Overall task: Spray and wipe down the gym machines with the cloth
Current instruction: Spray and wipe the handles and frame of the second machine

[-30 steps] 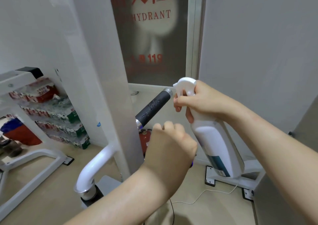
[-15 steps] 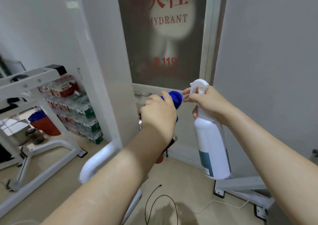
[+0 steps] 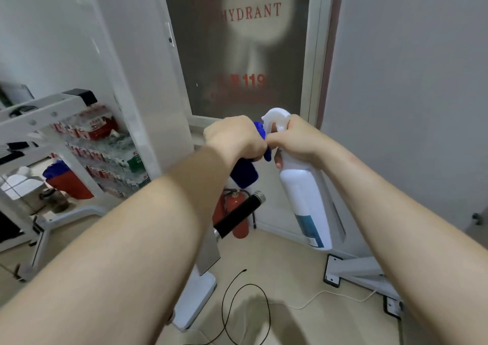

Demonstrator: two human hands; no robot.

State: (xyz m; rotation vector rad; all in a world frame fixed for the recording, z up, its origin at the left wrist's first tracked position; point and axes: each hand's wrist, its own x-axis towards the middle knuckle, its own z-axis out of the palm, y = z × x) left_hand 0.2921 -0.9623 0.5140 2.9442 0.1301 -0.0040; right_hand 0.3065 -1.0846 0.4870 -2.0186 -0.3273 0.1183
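My left hand [image 3: 235, 138] grips a blue cloth [image 3: 244, 171], which bunches out below and to the right of the fist. My right hand [image 3: 295, 140] holds a white spray bottle [image 3: 306, 194] by its neck, nozzle pointing left, body hanging down. The two hands touch at chest height. Below them the machine's black foam handle [image 3: 239, 218] with a chrome end cap slants up to the right, uncovered, on a white machine post [image 3: 195, 299].
A red fire extinguisher [image 3: 232, 210] stands behind the handle by a hydrant cabinet door [image 3: 237, 54]. White machine frames stand left [image 3: 39, 123] and lower right [image 3: 353, 270]. Stacked bottle packs [image 3: 100, 154] line the left wall. A black cable [image 3: 245, 310] loops on the floor.
My left hand with the blue cloth came off the black handle and rose up beside the spray bottle. The handle, covered half a second ago, now shows bare below both hands.
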